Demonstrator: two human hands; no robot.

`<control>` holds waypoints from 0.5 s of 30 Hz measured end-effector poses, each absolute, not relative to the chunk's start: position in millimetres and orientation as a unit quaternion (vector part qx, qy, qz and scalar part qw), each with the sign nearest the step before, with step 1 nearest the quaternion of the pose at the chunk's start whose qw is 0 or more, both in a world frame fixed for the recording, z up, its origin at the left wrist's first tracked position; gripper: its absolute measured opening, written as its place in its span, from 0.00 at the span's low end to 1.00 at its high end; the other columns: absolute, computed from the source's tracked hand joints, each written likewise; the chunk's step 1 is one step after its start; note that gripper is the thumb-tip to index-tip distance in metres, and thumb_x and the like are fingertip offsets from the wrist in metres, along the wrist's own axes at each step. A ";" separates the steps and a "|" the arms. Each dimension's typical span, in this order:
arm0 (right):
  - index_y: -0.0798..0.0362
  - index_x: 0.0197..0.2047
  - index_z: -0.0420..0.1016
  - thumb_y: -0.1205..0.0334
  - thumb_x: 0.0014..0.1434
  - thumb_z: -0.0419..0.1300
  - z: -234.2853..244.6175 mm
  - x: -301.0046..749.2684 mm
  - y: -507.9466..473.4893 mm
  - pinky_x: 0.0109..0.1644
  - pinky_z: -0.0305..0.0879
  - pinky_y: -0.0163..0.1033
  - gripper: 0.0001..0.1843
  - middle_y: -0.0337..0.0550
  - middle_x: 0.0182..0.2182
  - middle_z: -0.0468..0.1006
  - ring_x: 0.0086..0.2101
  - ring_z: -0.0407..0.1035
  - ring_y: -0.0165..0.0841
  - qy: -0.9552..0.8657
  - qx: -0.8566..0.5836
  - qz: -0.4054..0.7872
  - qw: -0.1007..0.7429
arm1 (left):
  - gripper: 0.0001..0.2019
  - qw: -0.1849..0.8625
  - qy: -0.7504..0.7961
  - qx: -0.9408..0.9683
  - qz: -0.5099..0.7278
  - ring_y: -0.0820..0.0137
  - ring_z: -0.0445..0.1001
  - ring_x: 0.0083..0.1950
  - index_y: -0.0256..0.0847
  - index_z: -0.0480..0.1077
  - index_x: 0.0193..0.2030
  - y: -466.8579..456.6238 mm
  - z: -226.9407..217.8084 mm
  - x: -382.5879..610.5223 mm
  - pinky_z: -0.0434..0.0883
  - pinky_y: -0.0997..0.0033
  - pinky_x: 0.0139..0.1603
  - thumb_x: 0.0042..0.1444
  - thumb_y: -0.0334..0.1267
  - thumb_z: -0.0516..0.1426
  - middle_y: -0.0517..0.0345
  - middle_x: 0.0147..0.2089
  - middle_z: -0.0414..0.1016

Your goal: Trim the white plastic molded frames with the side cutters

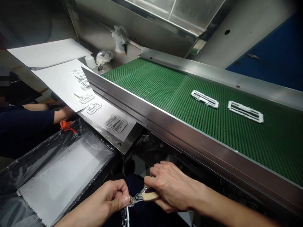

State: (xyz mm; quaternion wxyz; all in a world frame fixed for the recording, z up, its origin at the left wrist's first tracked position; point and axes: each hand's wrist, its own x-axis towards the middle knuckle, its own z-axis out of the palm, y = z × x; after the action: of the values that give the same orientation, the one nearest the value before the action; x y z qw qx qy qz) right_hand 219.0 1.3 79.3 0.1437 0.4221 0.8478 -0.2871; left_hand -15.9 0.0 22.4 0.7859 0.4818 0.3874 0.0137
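My left hand is closed, thumb against fingers, on a slim white plastic part that hangs below the fingertips. Its upper end is hidden by the fingers. Wrapped round the cream handle of a pair of side cutters is my right hand. The metal jaws point left and meet the part right at my left fingertips. Whether the blades are closed on it, I cannot tell. Both hands are low in the view, in front of the conveyor's near side.
On the green conveyor belt lie two white plastic frames. Similar parts lie on white sheets at left. A container lined with black plastic stands near left, with orange-handled scissors beside another person's arm. A metal rail edges the belt.
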 end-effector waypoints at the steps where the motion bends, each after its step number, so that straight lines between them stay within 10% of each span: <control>1: 0.48 0.31 0.65 0.58 0.51 0.55 75.8 220.2 1.6 0.34 0.60 0.38 0.04 0.36 0.25 0.67 0.25 0.60 0.31 0.849 0.422 -0.288 0.135 | 0.17 0.787 0.388 0.480 0.014 0.72 0.48 0.29 0.42 0.60 0.31 1.3 22.3 -15.1 0.48 0.69 0.29 0.59 0.54 0.52 0.67 0.27 0.53; 5: 0.49 0.25 0.60 0.62 0.45 0.56 60.1 227.5 -4.8 0.24 0.45 0.35 0.06 0.32 0.18 0.61 0.20 0.51 0.27 0.787 0.483 -0.375 0.082 | 0.19 0.803 0.394 0.446 0.038 0.73 0.54 0.28 0.41 0.60 0.30 3.5 22.3 -12.7 0.52 0.71 0.30 0.58 0.57 0.52 0.66 0.26 0.60; 10: 0.51 0.26 0.64 0.61 0.52 0.56 42.9 234.8 -24.6 0.25 0.48 0.32 0.05 0.32 0.22 0.67 0.23 0.58 0.26 0.601 0.625 -0.497 0.034 | 0.30 0.832 0.422 0.350 0.086 0.56 0.68 0.58 0.44 0.65 0.53 -16.8 11.0 -10.0 0.59 0.59 0.58 0.47 0.57 0.63 0.47 0.54 0.75; 15: 0.51 0.33 0.67 0.57 0.57 0.56 42.5 235.4 -38.3 0.32 0.57 0.32 0.07 0.34 0.28 0.72 0.29 0.63 0.28 0.565 0.667 -0.486 -0.005 | 0.31 0.847 0.417 0.268 0.194 0.55 0.71 0.55 0.45 0.71 0.54 -37.3 -9.7 -1.1 0.67 0.57 0.56 0.43 0.52 0.68 0.46 0.53 0.75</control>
State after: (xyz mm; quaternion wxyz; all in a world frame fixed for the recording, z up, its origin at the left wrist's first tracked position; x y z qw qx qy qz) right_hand 235.4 -38.3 42.5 -0.0048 0.6667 0.5648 -0.4863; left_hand -1.1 -37.3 -9.7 0.8467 0.2676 0.4171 0.1937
